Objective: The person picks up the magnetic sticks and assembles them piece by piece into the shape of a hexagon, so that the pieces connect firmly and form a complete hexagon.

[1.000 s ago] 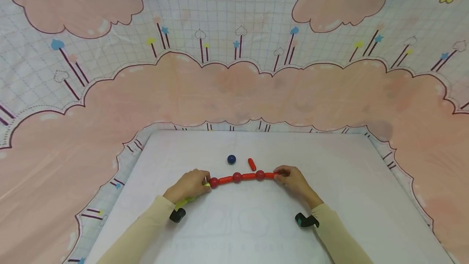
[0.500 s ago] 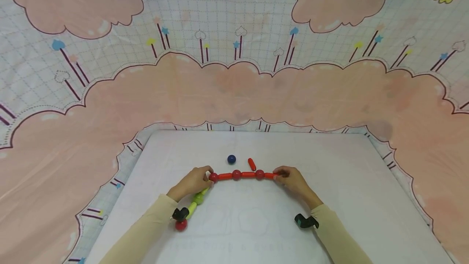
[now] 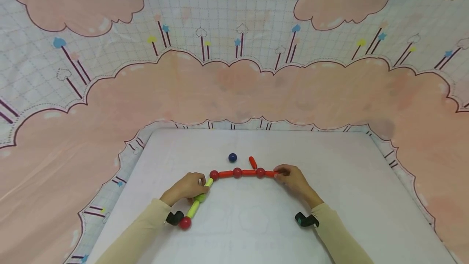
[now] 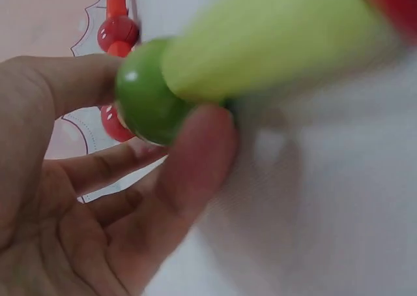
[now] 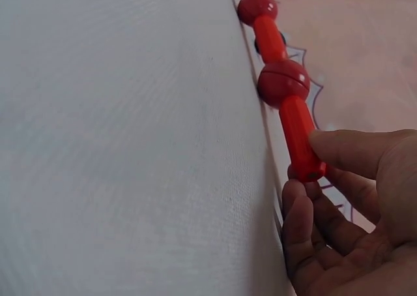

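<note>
A chain of balls and rods lies on the white table. Its far stretch alternates red balls (image 3: 237,172) with red rods (image 3: 225,174). From the left end ball (image 3: 214,175) a bent branch runs toward the near left: a yellow-green rod (image 3: 209,182), a green ball (image 4: 144,90), another yellow-green rod (image 3: 193,209) and a red ball (image 3: 185,223). My left hand (image 3: 187,185) pinches the green ball between thumb and fingers, partly covering it in the head view. At the chain's right end, my right hand (image 3: 293,178) pinches the last red rod (image 5: 301,136).
Beyond the chain lie a loose dark blue ball (image 3: 232,157) and a loose red rod (image 3: 253,162), the rod's near end close to the chain. The white tabletop (image 3: 329,154) borders a patterned cloth (image 3: 234,93) at its far edge.
My left hand has shifted from the red corner ball nearer and left to the green ball. The yellow-green branch has swung out from under that hand, and the red row straightened. My right hand stays put.
</note>
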Tool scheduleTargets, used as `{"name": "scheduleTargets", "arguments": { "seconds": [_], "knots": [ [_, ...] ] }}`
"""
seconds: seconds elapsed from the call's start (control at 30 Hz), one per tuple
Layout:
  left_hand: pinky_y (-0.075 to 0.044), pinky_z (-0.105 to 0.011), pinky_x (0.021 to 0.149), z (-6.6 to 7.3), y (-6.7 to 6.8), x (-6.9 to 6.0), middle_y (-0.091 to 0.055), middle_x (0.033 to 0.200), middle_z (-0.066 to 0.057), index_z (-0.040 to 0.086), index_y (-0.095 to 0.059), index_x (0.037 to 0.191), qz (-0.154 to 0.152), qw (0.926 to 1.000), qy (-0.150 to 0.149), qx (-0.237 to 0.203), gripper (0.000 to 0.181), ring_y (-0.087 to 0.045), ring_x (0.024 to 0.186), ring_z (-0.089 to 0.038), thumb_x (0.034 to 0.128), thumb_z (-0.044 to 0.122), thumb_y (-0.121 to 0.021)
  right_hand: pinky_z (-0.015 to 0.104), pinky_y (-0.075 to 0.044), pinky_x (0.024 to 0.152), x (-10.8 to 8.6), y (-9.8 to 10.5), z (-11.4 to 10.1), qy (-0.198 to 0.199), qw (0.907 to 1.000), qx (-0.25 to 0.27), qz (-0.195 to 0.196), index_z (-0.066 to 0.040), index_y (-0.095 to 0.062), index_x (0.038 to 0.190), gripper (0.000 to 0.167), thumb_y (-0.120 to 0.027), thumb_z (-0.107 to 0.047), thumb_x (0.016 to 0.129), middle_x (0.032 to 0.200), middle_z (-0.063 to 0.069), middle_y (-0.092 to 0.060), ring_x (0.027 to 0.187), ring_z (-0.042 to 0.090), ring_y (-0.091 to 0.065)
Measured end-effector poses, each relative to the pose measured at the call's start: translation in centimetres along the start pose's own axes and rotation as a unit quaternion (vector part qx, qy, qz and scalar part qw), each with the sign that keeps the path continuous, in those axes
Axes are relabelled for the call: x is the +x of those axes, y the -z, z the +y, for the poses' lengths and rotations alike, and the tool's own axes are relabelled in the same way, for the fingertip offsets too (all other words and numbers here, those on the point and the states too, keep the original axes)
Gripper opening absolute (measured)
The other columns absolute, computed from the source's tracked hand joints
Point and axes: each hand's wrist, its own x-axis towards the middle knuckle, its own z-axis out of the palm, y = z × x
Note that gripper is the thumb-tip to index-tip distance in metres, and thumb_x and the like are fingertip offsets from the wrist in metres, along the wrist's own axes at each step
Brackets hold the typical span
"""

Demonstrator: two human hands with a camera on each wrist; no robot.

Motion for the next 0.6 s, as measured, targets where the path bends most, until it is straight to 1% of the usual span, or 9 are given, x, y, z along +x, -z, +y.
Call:
{"name": "scheduleTargets", "arguments": {
  "seconds": [0.13,0.2,0.27,0.33,0.4,0.47,0.53,0.57,0.6],
  "knots": [
    [-0.048,-0.024,0.042,0.1,-0.7,0.1,-0.059,0.062,-0.003,0.009,-0.062,0.092,0.016,0.9997,0.004,-0.019,0.016,-0.054,0.044,-0.012,0.0909,0.023,-0.069,0.03,-0.045,0.081,0.0,0.0,-0.2,0.008,1.0,-0.004,-0.004,-0.01,-0.072,0.105,0.017,-0.07,-0.009,0.088,0.102,0.007,-0.071,0.09,0.017,-0.059],
    [-0.048,-0.024,0.042,0.2,-0.9,0.0,-0.059,0.061,-0.004,0.008,-0.062,0.09,0.019,0.9994,0.006,-0.029,0.016,-0.054,0.043,-0.012,0.0912,0.022,-0.069,0.03,-0.046,0.082,0.0,-0.1,-0.3,0.009,0.9999,-0.006,-0.004,-0.01,-0.072,0.105,0.017,-0.071,-0.009,0.088,0.102,0.006,-0.071,0.091,0.017,-0.059],
    [-0.048,-0.024,0.043,0.3,-1.2,-0.1,-0.059,0.062,-0.004,0.008,-0.06,0.088,0.015,0.9991,0.005,-0.04,0.018,-0.055,0.043,-0.012,0.0916,0.023,-0.069,0.031,-0.046,0.082,-0.1,-0.2,-0.4,0.006,0.9999,-0.008,-0.001,-0.01,-0.072,0.105,0.017,-0.071,-0.009,0.088,0.102,0.006,-0.071,0.091,0.018,-0.059],
    [-0.047,-0.024,0.043,0.3,-1.3,-0.2,-0.059,0.061,-0.003,0.008,-0.06,0.086,0.017,0.9991,-0.001,-0.039,0.019,-0.055,0.044,-0.013,0.0923,0.024,-0.068,0.031,-0.046,0.082,-0.1,-0.3,-0.5,0.002,1.0,-0.008,0.001,-0.011,-0.072,0.104,0.016,-0.071,-0.009,0.088,0.101,0.005,-0.07,0.091,0.018,-0.059],
    [-0.046,-0.023,0.044,0.3,-1.3,-0.4,-0.058,0.062,-0.002,0.008,-0.061,0.083,0.036,0.999,-0.011,-0.025,0.019,-0.054,0.046,-0.012,0.0929,0.024,-0.066,0.031,-0.046,0.081,-0.1,-0.3,-0.6,0.001,0.9999,-0.014,0.002,-0.011,-0.072,0.104,0.016,-0.07,-0.009,0.088,0.1,0.004,-0.07,0.091,0.018,-0.058],
    [-0.046,-0.025,0.05,0.2,-1.1,-0.5,-0.06,0.067,-0.001,0.009,-0.064,0.084,0.072,0.9968,-0.035,0.001,0.012,-0.055,0.054,-0.012,0.0916,0.019,-0.067,0.03,-0.045,0.081,-0.1,-0.4,-0.6,0.0,0.9999,-0.017,0.002,-0.011,-0.072,0.104,0.016,-0.07,-0.009,0.088,0.1,0.004,-0.069,0.091,0.018,-0.058],
    [-0.051,-0.029,0.062,-0.1,-0.7,-0.7,-0.065,0.082,0.001,0.013,-0.067,0.092,0.103,0.9914,-0.07,0.041,0.004,-0.06,0.071,-0.013,0.0885,0.013,-0.069,0.03,-0.045,0.081,-0.1,-0.3,-0.6,0.002,0.9998,-0.019,0.002,-0.011,-0.072,0.104,0.016,-0.07,-0.009,0.089,0.1,0.004,-0.069,0.091,0.017,-0.057],
    [-0.054,-0.032,0.07,-0.2,-0.5,-0.8,-0.066,0.093,0.001,0.014,-0.069,0.097,0.11,0.9878,-0.09,0.064,0.012,-0.061,0.083,-0.014,0.0861,0.01,-0.071,0.03,-0.045,0.081,-0.1,-0.3,-0.7,0.003,0.9998,-0.018,0.002,-0.011,-0.072,0.104,0.016,-0.07,-0.009,0.089,0.1,0.004,-0.069,0.091,0.017,-0.057],
    [-0.055,-0.036,0.079,-0.4,-0.3,-1.0,-0.065,0.107,0.001,0.016,-0.069,0.103,0.108,0.9842,-0.112,0.085,0.022,-0.061,0.097,-0.017,0.0834,0.006,-0.072,0.031,-0.044,0.081,-0.1,-0.3,-0.7,0.003,0.9999,-0.016,0.002,-0.011,-0.072,0.104,0.016,-0.07,-0.009,0.089,0.099,0.004,-0.069,0.09,0.018,-0.057]
  ]
}}
